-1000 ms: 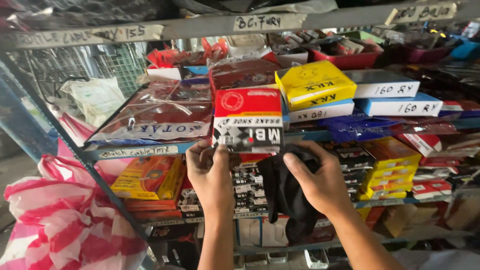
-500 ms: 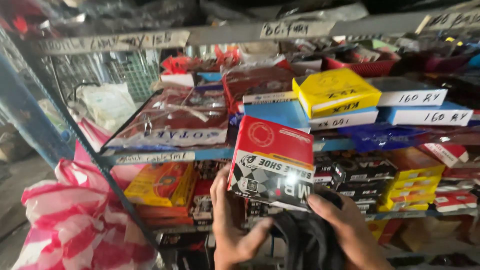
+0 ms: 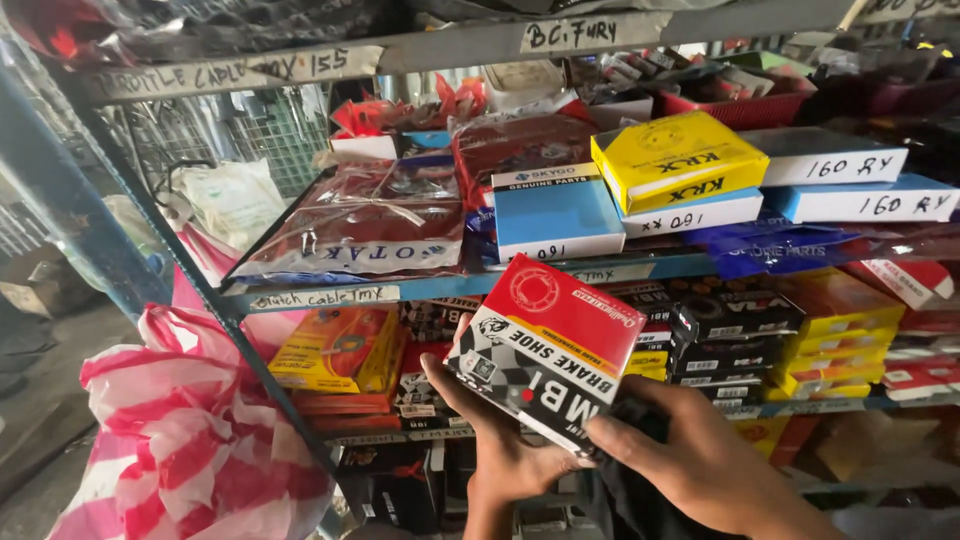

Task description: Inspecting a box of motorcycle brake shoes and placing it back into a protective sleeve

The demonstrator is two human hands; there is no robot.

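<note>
The red, black and white box (image 3: 545,350), which 1 second earlier had stood pressed against the stacked goods on the shelf, was now pulled clear and tilted toward the camera, its red top face showing. That put it fully in the person's grasp, off the stack and in front of the lower shelf (image 3: 420,292).

The left hand (image 3: 500,440) cradled the box from below, fingers curled up its near-left edge and clamped on the card. The right hand (image 3: 690,465) pinched the box's lower right corner and also kept a dark cloth (image 3: 625,500) bunched under the palm, so that grip was closed on both.

The box was flat, square-cornered printed cardboard with a slight sheen. Behind it, on the upper shelf, lay a yellow box (image 3: 675,160) on white and blue boxes (image 3: 555,215), all stiff card, and left of them a limp, glossy plastic packet (image 3: 360,235) with crinkled film. Below left sat an orange box (image 3: 340,348). At near left hung a red and white striped plastic bag (image 3: 190,440), soft and wrinkled. The shelf frame was painted blue metal, worn.
</note>
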